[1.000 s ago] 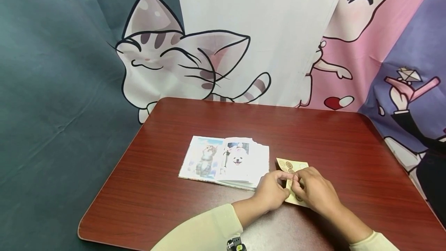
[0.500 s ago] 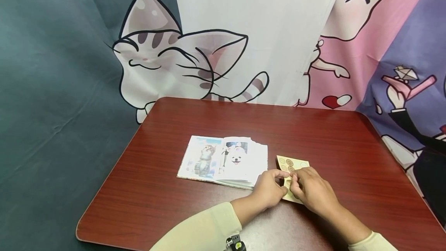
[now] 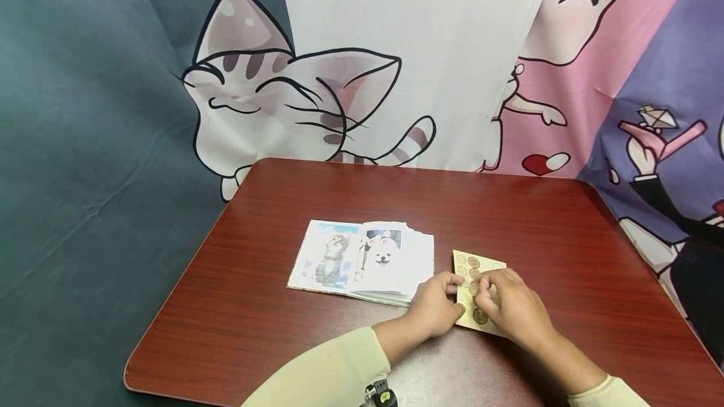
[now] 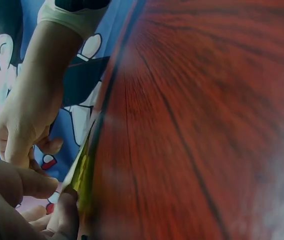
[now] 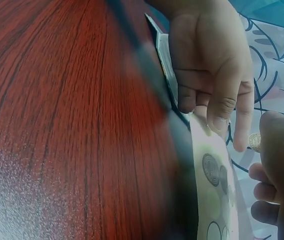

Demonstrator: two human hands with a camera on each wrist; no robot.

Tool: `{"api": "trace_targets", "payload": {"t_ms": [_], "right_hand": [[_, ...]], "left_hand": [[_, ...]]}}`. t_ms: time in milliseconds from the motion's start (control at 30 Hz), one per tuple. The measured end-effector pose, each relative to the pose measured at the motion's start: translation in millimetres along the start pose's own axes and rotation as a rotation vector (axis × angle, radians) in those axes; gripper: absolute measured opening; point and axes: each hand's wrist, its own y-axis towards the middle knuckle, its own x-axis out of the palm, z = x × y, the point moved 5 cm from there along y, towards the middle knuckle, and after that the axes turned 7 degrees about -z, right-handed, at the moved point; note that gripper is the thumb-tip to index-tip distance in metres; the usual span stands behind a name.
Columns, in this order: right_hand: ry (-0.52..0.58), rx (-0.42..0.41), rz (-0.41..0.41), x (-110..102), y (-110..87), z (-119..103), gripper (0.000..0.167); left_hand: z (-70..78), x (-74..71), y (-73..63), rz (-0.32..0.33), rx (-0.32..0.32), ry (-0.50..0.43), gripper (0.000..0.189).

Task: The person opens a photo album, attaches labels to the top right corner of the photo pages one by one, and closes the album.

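Observation:
A pale yellow sheet of round, coin-like stickers [image 3: 479, 317] lies slightly raised to the right of an open picture book [image 3: 334, 262]. My left hand [image 3: 435, 306] pinches its left edge between thumb and fingers; the right wrist view shows this grip on the sticker sheet [image 5: 213, 172] from the side. Over the sheet, my right hand [image 3: 515, 306] has thumb and index finger together. A small gold round sticker [image 5: 254, 142] shows at the right hand's fingertips in the right wrist view, apart from the sheet. The right palm is hidden in the head view.
The book shows a cat picture on one page and a white dog on the other. Both lie on a reddish-brown table [image 3: 226, 319]. Behind it hangs a cloth backdrop [image 3: 430, 30] with cartoon cats. A dark strapped device [image 3: 381, 393] is at the left sleeve.
My fingertips, close together over the sheet before, have drawn slightly apart. The sheet has shifted a little to the right, and more of its stickers show. The book stays put.

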Motion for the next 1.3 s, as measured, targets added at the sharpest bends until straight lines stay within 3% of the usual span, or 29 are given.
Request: {"api": "trace_targets", "payload": {"t_ms": [233,500,667,967,1167,1300], "right_hand": [[0.009,0.026,0.002,1,0.6,2,0.009],[0.007,0.035,0.001,-2,3.2,7,0.012],[0.029,0.069,-0.015,-3,8.8,9,0.015],[0.077,0.07,-0.048,4,28.0,7,0.018],[0.099,0.093,-0.08,5,35.3,6,0.017],[0.116,0.112,-0.112,8,39.0,7,0.018]], "left_hand": [[12.2,-3.8,-4.7,-0.019,0.008,0.318,0.05],[23.9,-5.5,-10.3,-0.064,-0.006,0.541,0.052],[28.4,-10.0,-16.3,-0.111,0.036,0.612,0.043],[38.5,-39.8,-36.4,-0.101,0.272,0.708,0.029],[42.0,-62.6,-42.8,-0.059,0.322,0.718,0.028],[36.2,-78.3,-47.8,-0.007,0.339,0.753,0.027]]}}
